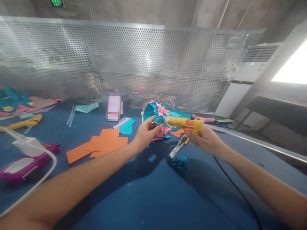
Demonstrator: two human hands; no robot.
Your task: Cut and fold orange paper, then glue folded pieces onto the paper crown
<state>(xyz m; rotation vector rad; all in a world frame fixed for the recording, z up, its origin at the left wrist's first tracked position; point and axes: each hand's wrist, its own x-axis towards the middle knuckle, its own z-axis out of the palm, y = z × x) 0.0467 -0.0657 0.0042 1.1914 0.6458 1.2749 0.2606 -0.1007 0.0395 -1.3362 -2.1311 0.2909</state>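
From where I stand, biggest first: perforated metal screen [120,57] along the far side, then the blue table [141,198]. On it, orange sheets [109,140] lie flat near the L forearm, overlapping.

Main bit's in the middle, btwn both hands: blue & pink paper piece [149,112], held up over the table, hollow blue part facing roughly L, pink folded bits round it. L hand [144,135] is nearer, right on it: fingers curled nearly shut, pinching its near, lower side.

R hand [209,140] is off to the piece's R, closed round the grip of the yellow glue gun [181,123], so the gun's length sits btwn R hand & paper. Gun's long axis runs abt. level, R to L, tip aimed straight at the paper's R side, just past the L fingertips. Tip's v. close; touching or not, can't tell, too blurry.

Smaller stuff: cutter knife [177,148] slanting below the gun, teal paper tuft [181,164] just beside its near end.
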